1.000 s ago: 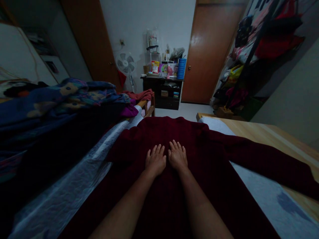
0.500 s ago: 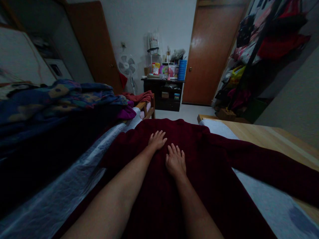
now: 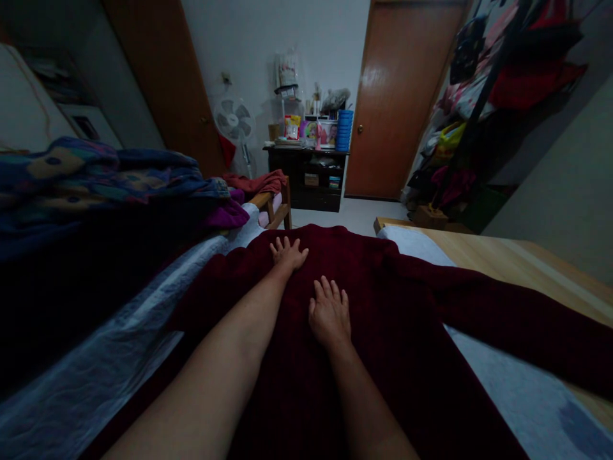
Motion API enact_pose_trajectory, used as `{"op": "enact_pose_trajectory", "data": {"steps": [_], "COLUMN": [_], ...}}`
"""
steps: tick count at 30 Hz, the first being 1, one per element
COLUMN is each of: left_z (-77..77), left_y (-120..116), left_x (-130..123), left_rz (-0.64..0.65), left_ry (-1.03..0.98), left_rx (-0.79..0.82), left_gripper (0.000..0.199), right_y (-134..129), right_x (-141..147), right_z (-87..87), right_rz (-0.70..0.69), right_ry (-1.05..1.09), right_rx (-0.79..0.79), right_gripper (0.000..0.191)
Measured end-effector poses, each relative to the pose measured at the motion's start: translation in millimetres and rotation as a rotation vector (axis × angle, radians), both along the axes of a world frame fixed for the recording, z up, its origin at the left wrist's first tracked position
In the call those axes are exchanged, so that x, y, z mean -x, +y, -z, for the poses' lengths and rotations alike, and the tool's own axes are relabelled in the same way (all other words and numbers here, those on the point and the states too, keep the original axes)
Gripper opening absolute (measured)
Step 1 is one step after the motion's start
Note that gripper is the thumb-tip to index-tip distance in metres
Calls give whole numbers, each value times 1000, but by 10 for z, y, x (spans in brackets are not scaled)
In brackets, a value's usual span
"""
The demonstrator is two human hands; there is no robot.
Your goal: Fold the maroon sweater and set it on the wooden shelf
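Observation:
A dark red long-sleeved garment (image 3: 383,306) lies spread out in front of me, its collar end away from me and one sleeve stretched to the right. My left hand (image 3: 288,254) rests flat on its upper part, left of the middle, with the fingers spread. Nearer to me and a little to the right, my right hand (image 3: 330,311) lies palm down on the cloth, its fingers stretched out. Neither hand grips anything. Under the garment is a pale bluish-white cloth (image 3: 507,377). My forearms cover part of the garment's lower front.
Piled clothes (image 3: 96,185) with a blue patterned piece on top lie at the left. A wooden board (image 3: 507,255) extends on the right. Beyond are a white fan (image 3: 234,120), a dark cabinet (image 3: 311,182), a closed door (image 3: 383,102) and hanging bags (image 3: 522,83).
My left hand has slid slightly away and to the left across the garment, fingers spreading wider. My right hand stays at about the same place. The view has shifted a little.

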State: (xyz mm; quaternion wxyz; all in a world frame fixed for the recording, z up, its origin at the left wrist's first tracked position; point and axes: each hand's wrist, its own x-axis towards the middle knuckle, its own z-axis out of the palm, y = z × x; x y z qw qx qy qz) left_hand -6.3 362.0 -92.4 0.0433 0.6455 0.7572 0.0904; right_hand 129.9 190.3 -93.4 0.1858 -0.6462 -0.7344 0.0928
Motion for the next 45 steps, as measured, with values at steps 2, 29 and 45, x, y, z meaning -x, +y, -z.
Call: {"op": "enact_pose_trajectory", "data": {"steps": [2, 29, 45], "left_z": [-3, 33, 41], "left_y": [2, -78, -315], "left_x": [-6, -353, 73], "left_rz": [1, 350, -38], "left_ry": [6, -17, 40], "left_rx": [-2, -25, 26], "left_gripper": [68, 61, 75], "right_y": [1, -3, -3], "right_x": [3, 14, 22], "right_z": [-5, -20, -22], "right_rz": [3, 24, 37], "right_ry": [1, -14, 25], "right_rx": [5, 5, 25], "right_gripper": [53, 51, 52]}}
